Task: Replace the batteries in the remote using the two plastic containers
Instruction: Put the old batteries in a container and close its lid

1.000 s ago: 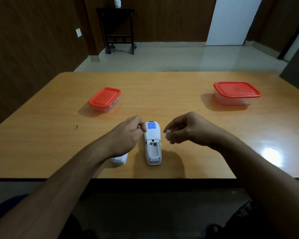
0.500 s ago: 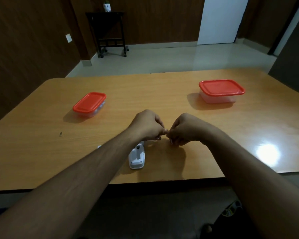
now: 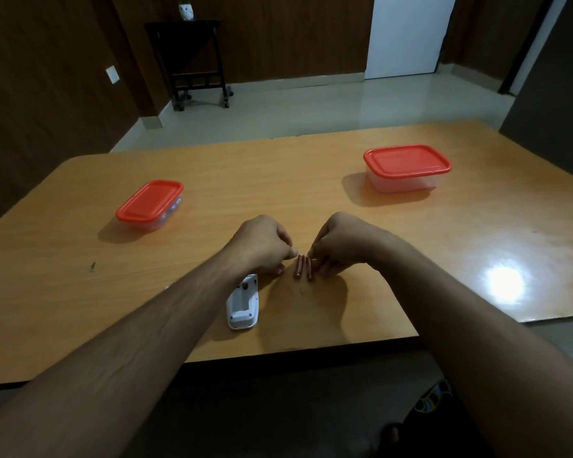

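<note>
Two reddish-brown batteries lie side by side on the wooden table, between my hands. My left hand pinches the far end of the left battery. My right hand pinches the far end of the right one. The white remote lies back-up just below my left hand, and its battery bay is open and empty. A small red-lidded container stands at the left. A larger red-lidded container stands at the far right. Both lids are on.
The table's front edge runs close below the remote. A small dark speck lies at the left. A bright light reflection sits at the right. Beyond the table are a tiled floor and a dark side table.
A second ago my right hand held a battery up beside the remote and my left hand was at the remote's top. Both hands have since met to its right, with two batteries on the table.
</note>
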